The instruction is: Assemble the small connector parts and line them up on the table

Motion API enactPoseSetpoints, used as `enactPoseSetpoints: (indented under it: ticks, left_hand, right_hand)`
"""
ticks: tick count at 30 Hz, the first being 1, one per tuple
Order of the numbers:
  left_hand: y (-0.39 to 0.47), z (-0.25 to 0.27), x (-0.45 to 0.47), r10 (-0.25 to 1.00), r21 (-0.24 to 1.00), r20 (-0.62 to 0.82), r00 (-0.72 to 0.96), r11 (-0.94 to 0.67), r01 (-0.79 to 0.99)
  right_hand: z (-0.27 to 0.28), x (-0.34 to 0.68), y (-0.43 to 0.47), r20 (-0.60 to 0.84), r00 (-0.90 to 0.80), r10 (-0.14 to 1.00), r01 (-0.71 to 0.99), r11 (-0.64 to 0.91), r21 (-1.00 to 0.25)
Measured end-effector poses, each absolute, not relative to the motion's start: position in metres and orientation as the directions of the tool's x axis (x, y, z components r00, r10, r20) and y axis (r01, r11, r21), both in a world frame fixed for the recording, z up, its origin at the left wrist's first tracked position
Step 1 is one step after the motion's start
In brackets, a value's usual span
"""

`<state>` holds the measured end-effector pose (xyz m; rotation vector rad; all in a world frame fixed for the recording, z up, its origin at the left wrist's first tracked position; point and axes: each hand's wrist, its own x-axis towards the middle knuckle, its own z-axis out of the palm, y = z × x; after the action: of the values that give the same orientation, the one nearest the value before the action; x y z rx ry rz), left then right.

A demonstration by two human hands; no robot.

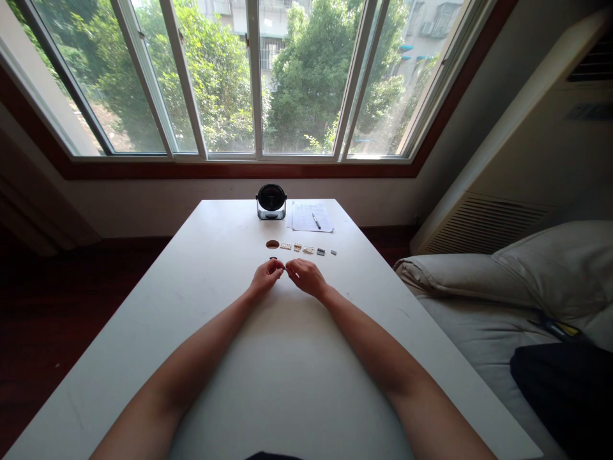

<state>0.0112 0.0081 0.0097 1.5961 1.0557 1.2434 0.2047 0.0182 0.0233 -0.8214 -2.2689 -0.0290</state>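
My left hand and my right hand meet just above the middle of the white table, fingertips pinched close together. Between them shows a tiny dark piece, too small to name. Just behind my left hand lies a small dark object, partly hidden by the fingers. Beyond the hands runs a row of small parts: beige pieces, tan pieces, pale pieces, dark pieces and a little grey group.
A brown oval, a hole or a dish, is left of the row. At the table's far end stand a small black fan and paper sheets bearing a pen. A beige sofa borders the right side.
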Motion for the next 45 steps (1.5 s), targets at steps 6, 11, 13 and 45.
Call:
enactPoseSetpoints:
  ticks: [6, 11, 13, 45]
  left_hand:
    - [0.0087, 0.0093, 0.0105, 0.937, 0.939, 0.290, 0.195, -0.318, 0.134]
    - [0.0097, 0.0081, 0.0109, 0.947, 0.948, 0.271, 0.171, -0.293, 0.121]
    - [0.0098, 0.0084, 0.0112, 0.950, 0.953, 0.261, 0.171, -0.282, 0.111]
    - [0.0111, 0.0090, 0.0093, 0.955, 0.953, 0.249, 0.161, -0.271, 0.134]
  right_hand:
    - [0.0225, 0.2053, 0.0195, 0.628, -0.552, 0.549, 0.569, 0.798, -0.197]
    - [0.0237, 0.2044, 0.0183, 0.643, -0.541, 0.542, 0.570, 0.799, -0.194]
    - [0.0241, 0.2042, 0.0179, 0.645, -0.542, 0.538, 0.569, 0.800, -0.189]
    - [0.0215, 0.2044, 0.0195, 0.636, -0.553, 0.538, 0.571, 0.801, -0.181]
